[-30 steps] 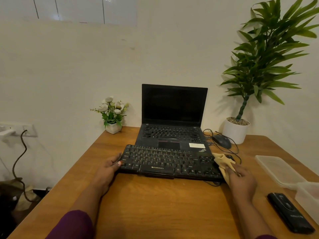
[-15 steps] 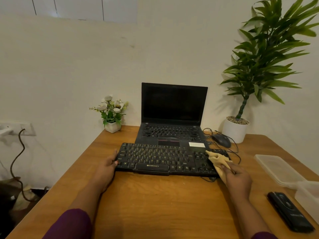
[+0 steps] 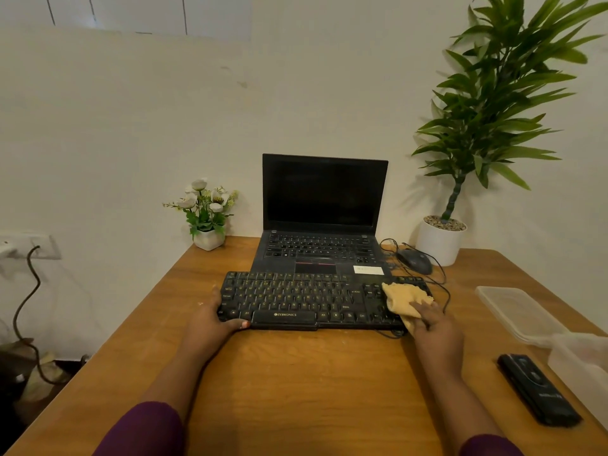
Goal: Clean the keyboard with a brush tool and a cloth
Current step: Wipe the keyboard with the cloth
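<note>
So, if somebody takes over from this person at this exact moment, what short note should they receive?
Left hand: grips the keyboard at its left front corner, steadying it.
Right hand: holds the cloth pressed on the keyboard's right end, over the number pad.
The keyboard lies on the table in front of the laptop.
A black oblong object lies near the table's right edge; possibly the brush tool, I cannot tell.
Done: cloth wipe under way at the right end; whether brushing happened cannot be told.
Left: probably wipe the other keys leftward, and brush if needed.
</note>
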